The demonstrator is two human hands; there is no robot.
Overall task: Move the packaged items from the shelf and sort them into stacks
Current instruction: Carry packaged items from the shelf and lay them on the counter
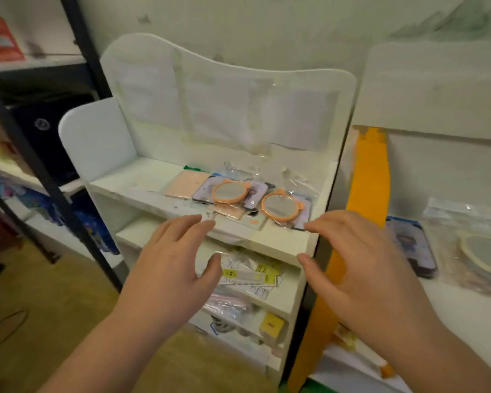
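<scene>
Head view: your left hand (173,259) and right hand (360,268) hover spread and empty before the white shelf (142,191), flanking the clear-bagged orange round mirrors (278,207) on top, likely to gather several together.

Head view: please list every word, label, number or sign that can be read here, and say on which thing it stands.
None can be read.
Red card on the left rack: white print, blurred.
Yellow and white labels on the second shelf: dark marks, too small.
Yellow tag lower down: one dark mark, illegible.
Dark box: a round pale emblem, no letters legible.
</scene>
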